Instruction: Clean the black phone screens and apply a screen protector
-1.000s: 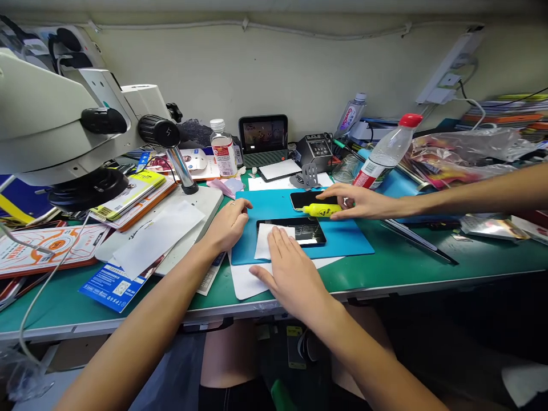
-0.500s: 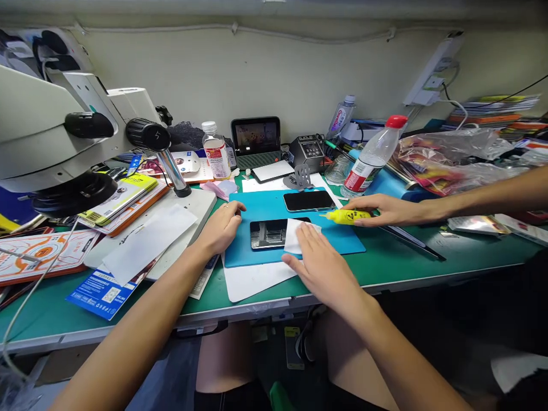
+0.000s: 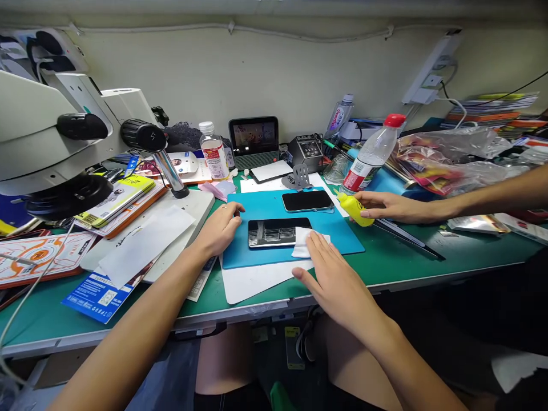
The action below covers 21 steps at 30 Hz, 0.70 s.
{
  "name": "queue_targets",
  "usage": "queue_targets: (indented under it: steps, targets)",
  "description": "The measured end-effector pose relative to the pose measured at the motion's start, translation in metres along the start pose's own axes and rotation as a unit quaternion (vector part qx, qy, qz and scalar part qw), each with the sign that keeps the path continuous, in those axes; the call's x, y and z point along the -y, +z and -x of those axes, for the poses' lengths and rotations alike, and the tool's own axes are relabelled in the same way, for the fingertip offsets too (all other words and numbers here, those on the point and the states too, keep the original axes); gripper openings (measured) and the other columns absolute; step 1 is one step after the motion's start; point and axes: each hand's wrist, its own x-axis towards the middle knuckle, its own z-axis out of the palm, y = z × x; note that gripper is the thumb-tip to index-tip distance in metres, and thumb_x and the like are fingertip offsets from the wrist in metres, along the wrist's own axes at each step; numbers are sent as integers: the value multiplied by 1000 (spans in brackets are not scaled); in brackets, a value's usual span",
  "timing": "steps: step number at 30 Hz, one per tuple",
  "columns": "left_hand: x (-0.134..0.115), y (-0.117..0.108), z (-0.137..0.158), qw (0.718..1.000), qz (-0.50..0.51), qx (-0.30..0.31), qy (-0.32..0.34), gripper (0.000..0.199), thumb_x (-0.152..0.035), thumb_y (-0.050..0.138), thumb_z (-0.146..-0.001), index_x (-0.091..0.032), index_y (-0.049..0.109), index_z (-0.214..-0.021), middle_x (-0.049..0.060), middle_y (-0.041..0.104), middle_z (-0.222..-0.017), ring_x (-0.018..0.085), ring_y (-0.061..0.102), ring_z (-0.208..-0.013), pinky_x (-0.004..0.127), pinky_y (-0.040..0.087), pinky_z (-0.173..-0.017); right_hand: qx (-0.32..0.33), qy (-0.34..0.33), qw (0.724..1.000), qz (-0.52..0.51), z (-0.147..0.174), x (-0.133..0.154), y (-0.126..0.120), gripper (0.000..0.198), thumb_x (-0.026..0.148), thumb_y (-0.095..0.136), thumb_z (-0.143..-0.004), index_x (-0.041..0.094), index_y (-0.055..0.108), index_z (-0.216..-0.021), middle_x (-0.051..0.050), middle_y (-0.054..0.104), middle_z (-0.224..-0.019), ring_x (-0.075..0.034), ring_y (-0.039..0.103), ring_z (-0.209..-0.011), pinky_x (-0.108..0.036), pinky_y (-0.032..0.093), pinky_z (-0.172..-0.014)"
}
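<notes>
1. The right hand (image 3: 336, 274), lower right of centre, lies palm down; its fingers are outstretched and close together, the thumb spread away. The fingertips press on a folded white wipe (image 3: 301, 242).
2. The wipe covers the right end of a dark-screened phone (image 3: 272, 233), which lies flat at the frame's centre on a blue mat (image 3: 237, 256). Pale streaks show on its glass.
3. The left hand (image 3: 219, 228), left of centre, rests at the mat's left edge, fingers loosely bent and gripping nothing.
4. Right of centre, a co-worker's hand (image 3: 385, 206) pinches a small yellow bottle (image 3: 357, 211) between thumb and fingers, its nozzle tilted up to the left.
5. A second phone (image 3: 307, 200) lies behind the first, apart from it.
6. Farther back on the right stands a clear red-capped bottle (image 3: 372, 157); a glass jar (image 3: 336, 169) is beside it.
7. Left of upper centre stands a white-capped bottle (image 3: 214, 154); another clear bottle (image 3: 340, 119) leans near the wall. Labels and glare hinder the view, so I cannot tell how full these are.
</notes>
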Motion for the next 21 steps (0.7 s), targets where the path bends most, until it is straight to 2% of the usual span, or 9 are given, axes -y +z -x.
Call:
queue_targets:
  steps: [3, 6, 12, 15, 18, 21]
  targets:
    - [-4, -1, 2, 999, -3, 29, 32, 37, -46, 39, -98, -20, 57, -118, 9, 63, -110, 28, 57, -107, 45, 46, -96, 5, 4, 1000, -7, -25, -3, -5, 96, 74, 20, -99, -1, 30, -158, -22, 23, -165, -32, 19, -156, -54, 22, -126]
    - [-6, -1, 5, 995, -12, 67, 69, 53, -62, 54, -92, -22, 58, -126, 11, 62, -122, 30, 56, -115, 47, 46, -102, -4, 2, 1000, -14, -39, -5, -6, 95, 73, 21, -99, -2, 32, -157, -24, 26, -163, -33, 20, -155, -56, 24, -126]
    - [-5, 0, 4, 991, -58, 95, 78, 78, -72, 70, -77, -21, 57, -136, 12, 57, -130, 33, 53, -124, 50, 46, -107, -20, 10, 999, -39, -3, -7, 2, 93, 73, 26, -99, 3, 29, -160, -19, 21, -166, -33, 17, -156, -56, 23, -126]
    - [-4, 0, 3, 990, -68, 100, 78, 77, -72, 70, -77, -22, 59, -134, 12, 57, -129, 33, 54, -122, 50, 47, -106, -20, 8, 999, -42, 1, -8, 2, 93, 73, 24, -99, 3, 32, -159, -19, 23, -166, -33, 19, -156, -55, 23, -126]
    - [-4, 2, 2, 989, -74, 99, 76, 73, -71, 70, -78, -21, 60, -131, 12, 58, -126, 32, 54, -121, 50, 47, -106, -8, 9, 999, -42, -19, -12, -3, 96, 75, 24, -98, 2, 32, -158, -19, 23, -166, -32, 20, -156, -53, 23, -127]
    - [-4, 3, 2, 990, -75, 95, 75, 70, -69, 70, -78, -21, 61, -129, 11, 58, -125, 32, 54, -120, 50, 47, -105, -10, 3, 999, -53, -38, -19, -8, 93, 76, 24, -98, 6, 36, -158, -18, 30, -164, -32, 23, -155, -53, 27, -125]
